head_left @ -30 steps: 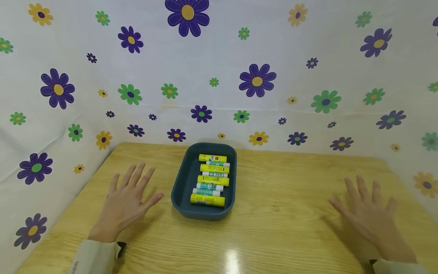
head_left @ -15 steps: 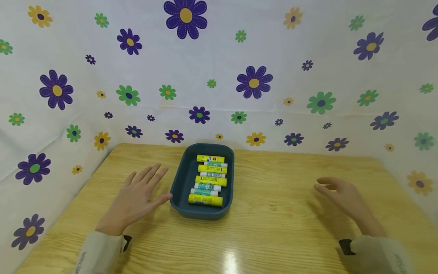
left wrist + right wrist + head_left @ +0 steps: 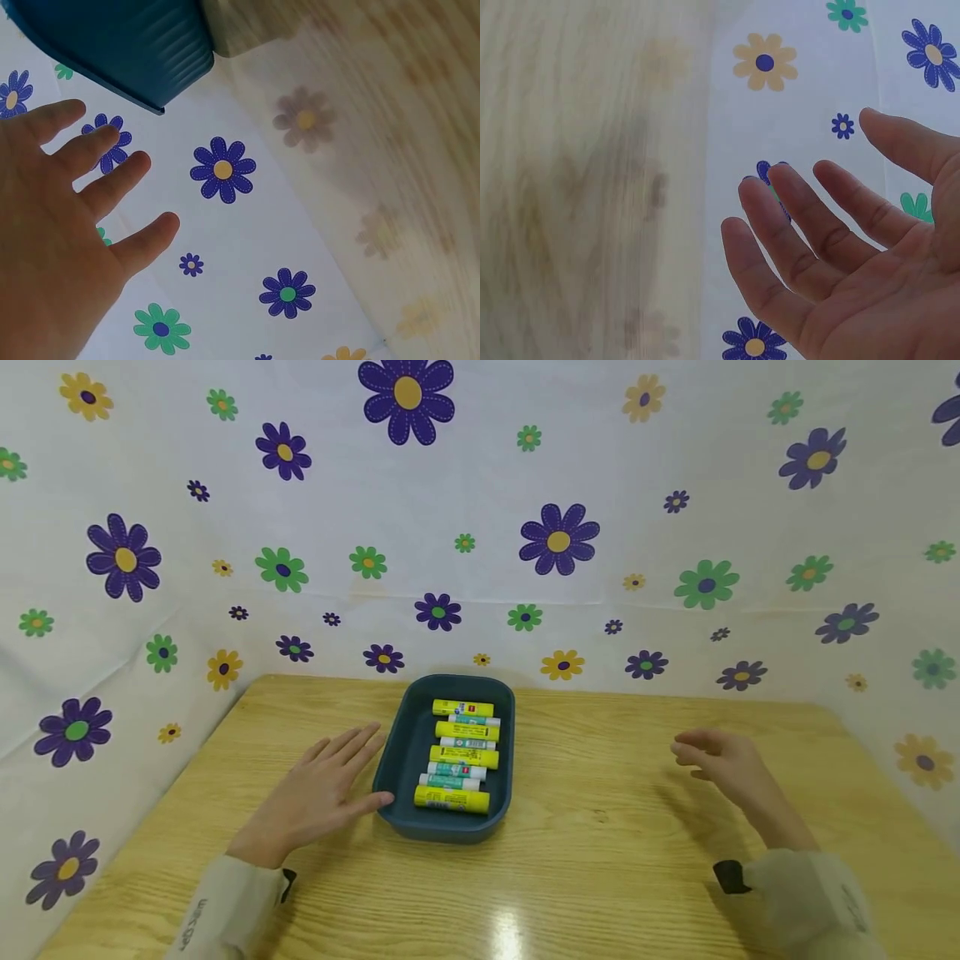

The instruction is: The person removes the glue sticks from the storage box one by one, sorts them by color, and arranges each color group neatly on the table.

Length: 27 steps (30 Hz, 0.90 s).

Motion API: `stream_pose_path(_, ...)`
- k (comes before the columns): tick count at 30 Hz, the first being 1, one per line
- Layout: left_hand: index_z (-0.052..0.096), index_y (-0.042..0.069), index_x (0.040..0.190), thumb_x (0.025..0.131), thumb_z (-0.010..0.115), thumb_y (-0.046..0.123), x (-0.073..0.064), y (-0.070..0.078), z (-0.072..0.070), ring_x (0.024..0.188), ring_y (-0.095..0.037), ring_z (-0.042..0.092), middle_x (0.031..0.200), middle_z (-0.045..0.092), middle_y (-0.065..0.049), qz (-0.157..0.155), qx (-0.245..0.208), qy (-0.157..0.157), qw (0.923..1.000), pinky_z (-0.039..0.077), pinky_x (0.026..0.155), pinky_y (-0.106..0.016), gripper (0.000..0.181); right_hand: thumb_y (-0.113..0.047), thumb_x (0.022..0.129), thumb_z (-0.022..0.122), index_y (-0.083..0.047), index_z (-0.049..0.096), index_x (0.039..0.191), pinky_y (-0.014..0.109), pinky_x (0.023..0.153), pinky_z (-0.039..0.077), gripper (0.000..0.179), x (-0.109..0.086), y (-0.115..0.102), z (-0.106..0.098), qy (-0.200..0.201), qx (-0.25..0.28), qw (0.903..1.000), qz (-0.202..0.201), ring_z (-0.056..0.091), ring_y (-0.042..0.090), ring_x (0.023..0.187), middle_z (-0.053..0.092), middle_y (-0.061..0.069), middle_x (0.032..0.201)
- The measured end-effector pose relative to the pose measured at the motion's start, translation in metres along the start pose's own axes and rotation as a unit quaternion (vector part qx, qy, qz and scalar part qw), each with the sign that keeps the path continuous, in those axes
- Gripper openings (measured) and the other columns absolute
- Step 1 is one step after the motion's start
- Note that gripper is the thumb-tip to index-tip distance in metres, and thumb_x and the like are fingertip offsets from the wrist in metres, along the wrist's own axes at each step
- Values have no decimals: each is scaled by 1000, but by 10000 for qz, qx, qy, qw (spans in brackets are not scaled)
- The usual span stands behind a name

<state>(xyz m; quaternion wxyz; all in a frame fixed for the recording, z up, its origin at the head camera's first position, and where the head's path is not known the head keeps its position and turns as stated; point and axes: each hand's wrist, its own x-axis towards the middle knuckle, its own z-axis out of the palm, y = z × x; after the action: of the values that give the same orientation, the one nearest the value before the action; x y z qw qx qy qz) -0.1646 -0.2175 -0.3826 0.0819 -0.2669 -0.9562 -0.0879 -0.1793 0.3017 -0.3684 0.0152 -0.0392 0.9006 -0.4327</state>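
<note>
Head view: tubes lie in the tray, left of centre; their print (as on the left sleeve) is unreadable. The left hand is beside the tray's left rim, contact unclear; apparently a reach, next calling for a grip. Left wrist: fingers spread, empty. Right wrist: the right hand, loosely bent, holds nothing.

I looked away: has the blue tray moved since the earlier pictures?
No: judged against the flowered cloth behind it in the head view, the blue tray has not visibly shifted any way.
</note>
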Motion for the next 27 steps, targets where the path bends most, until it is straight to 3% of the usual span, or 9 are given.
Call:
stream_pose_path(9, 39, 5, 156, 99, 50, 62, -1, 1, 3, 149, -37, 28, 162, 35, -14, 57, 170, -98, 9998, 16, 120, -61, 81, -33, 106, 57, 11, 51, 138, 22, 85, 56, 55, 14, -21, 7, -291, 529, 9981, 111, 65, 26, 109, 60, 28, 132)
stream_pose_path(16, 43, 3, 154, 98, 52, 64, 3, 6, 7, 150, -33, 28, 163, 33, -12, 379, 249, -154, 9989, 13, 121, -58, 83, -31, 105, 59, 12, 50, 138, 25, 89, 56, 55, 26, -39, 12, -507, 1066, 9930, -41, 67, 15, 106, 58, 29, 135)
stream_pose_path(23, 46, 1, 151, 99, 39, 71, 5, 12, 10, 147, -33, 34, 160, 38, -14, 788, 355, -131, 9962, 25, 118, -60, 87, -34, 104, 60, 8, 53, 137, 25, 92, 55, 53, 32, -54, 19, -703, 1265, 9895, 7, 63, 29, 116, 57, 26, 136)
stream_pose_path(27, 46, 1, 151, 98, 39, 72, 4, 12, 12, 147, -34, 34, 160, 37, -14, 770, 308, -97, 9965, 24, 118, -60, 89, -31, 104, 60, 8, 54, 135, 28, 94, 55, 51, 37, -61, 24, -823, 1417, 9865, -56, 61, 36, 119, 57, 26, 135)
